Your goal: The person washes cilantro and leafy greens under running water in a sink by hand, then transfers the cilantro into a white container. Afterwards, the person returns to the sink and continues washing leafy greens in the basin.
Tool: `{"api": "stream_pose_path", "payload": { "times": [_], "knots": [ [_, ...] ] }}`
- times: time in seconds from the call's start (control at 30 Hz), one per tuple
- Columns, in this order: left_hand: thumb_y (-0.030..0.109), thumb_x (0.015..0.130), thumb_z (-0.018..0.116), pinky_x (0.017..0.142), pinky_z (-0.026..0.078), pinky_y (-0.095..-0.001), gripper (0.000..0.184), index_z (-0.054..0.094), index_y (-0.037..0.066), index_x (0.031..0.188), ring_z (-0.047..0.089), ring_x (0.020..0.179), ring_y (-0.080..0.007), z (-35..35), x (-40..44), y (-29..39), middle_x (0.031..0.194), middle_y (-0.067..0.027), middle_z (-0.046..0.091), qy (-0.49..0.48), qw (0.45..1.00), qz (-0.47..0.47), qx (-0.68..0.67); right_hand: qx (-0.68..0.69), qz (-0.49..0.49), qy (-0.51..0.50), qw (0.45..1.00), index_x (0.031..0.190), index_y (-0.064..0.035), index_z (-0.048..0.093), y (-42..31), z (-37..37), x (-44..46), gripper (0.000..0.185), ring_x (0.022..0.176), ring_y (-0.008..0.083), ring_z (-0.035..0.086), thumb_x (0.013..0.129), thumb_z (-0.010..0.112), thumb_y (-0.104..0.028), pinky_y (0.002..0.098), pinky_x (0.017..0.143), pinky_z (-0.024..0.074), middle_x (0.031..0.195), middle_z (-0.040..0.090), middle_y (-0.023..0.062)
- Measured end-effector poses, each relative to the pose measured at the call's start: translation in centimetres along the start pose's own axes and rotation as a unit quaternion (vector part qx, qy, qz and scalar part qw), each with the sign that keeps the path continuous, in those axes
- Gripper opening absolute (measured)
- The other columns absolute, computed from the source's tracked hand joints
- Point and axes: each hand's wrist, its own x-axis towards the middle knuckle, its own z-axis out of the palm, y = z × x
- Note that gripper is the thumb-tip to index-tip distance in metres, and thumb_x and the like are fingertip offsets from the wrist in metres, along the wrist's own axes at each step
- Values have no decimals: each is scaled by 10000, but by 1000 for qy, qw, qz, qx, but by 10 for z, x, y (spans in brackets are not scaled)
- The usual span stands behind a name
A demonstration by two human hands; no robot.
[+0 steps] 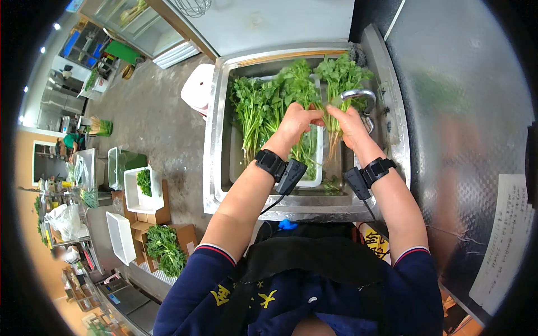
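Observation:
Over the metal sink [209, 162], my right hand [350, 124] is closed on the stems of a bunch of leafy greens [342, 75], whose pale roots hang below it near the faucet [361, 95]. My left hand [298, 124] is beside it, fingers pinched around stems of greens at the middle; exactly which stems is hard to make out. More leafy greens [251, 109] lie to the left in a white tray [320, 162] inside the sink.
A white bin [196, 89] stands just left of the sink. On the floor at the left are white crates [120, 238] and greens in a box [166, 250]. A metal wall [448, 112] rises on the right. A person [72, 140] is far off.

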Motion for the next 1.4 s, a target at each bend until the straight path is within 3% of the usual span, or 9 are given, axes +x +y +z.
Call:
{"api": "stream_pose_path", "payload": {
  "times": [0.3, 0.37, 0.5, 0.67, 0.77, 0.93, 1.07, 1.17, 1.4],
  "knots": [
    [211, 740, 669, 392, 260, -222, 238, 606, -9, 675, 385, 445, -74, -2, 1, -9, 583, -40, 559, 50, 983, 52, 170, -63, 106, -59, 991, 997, -51, 544, -2, -2, 0, 250, 670, 106, 538, 856, 564, -256, 238, 548, 470, 867, 581, 46],
    [254, 770, 655, 427, 310, -226, 254, 615, 7, 729, 450, 509, -92, -13, 0, -15, 603, -23, 528, 60, 996, 3, -62, 40, 198, 40, 979, 890, -25, 575, -8, 3, -14, 221, 586, 101, 496, 800, 644, -215, 215, 476, 407, 763, 562, 39],
    [264, 857, 554, 550, 426, -258, 261, 589, 7, 884, 528, 664, -135, -31, 3, -29, 728, -37, 542, 28, 988, -42, -148, 117, 303, -23, 946, 894, -29, 591, 35, -20, -4, 172, 577, 55, 492, 776, 665, -130, 155, 441, 388, 731, 553, 18],
    [240, 891, 486, 621, 485, -330, 285, 538, -23, 988, 539, 710, -197, -23, 4, -32, 822, -76, 525, -10, 964, -79, -254, 230, 266, -7, 936, 884, -32, 596, 19, -8, -8, 154, 583, 55, 509, 758, 660, -96, 172, 451, 398, 727, 566, 11],
    [262, 932, 404, 729, 468, -409, 300, 483, 21, 1091, 543, 806, -213, -14, 7, -22, 909, -92, 547, -108, 950, -88, -280, 29, 132, -43, 990, 792, -29, 601, -1, 7, -14, 116, 545, 113, 498, 708, 676, -57, 237, 485, 380, 677, 562, 26],
    [269, 920, 441, 710, 456, -421, 261, 498, 38, 1029, 539, 779, -212, 3, 10, -9, 907, -91, 550, -139, 953, -58, -262, -45, 116, -71, 990, 770, -11, 597, -9, 9, -12, 119, 525, 125, 493, 664, 652, -23, 243, 480, 379, 680, 573, 44],
    [327, 835, 587, 746, 443, -340, 325, 524, 61, 1012, 544, 819, -163, 4, -8, 3, 911, -42, 567, -83, 979, -49, -178, -11, 42, -31, 999, 726, -2, 598, -22, 0, -8, 88, 505, 139, 503, 654, 645, -22, 256, 487, 390, 638, 574, 55],
    [240, 805, 613, 630, 390, -237, 184, 586, 92, 910, 530, 780, -61, -2, -4, -11, 812, 30, 581, -152, 988, -25, 31, 19, 48, 15, 999, 643, 9, 590, -25, -8, -2, 93, 504, 150, 513, 672, 659, -46, 265, 494, 396, 566, 551, 68],
    [182, 859, 506, 504, 330, -173, 135, 582, 87, 916, 478, 683, -36, 7, 2, -17, 837, 22, 618, -80, 995, 2, -55, -10, 39, 51, 998, 662, -15, 582, -36, -11, 1, 168, 513, 125, 497, 683, 721, -108, 260, 477, 361, 577, 538, 44]
  ]
}}
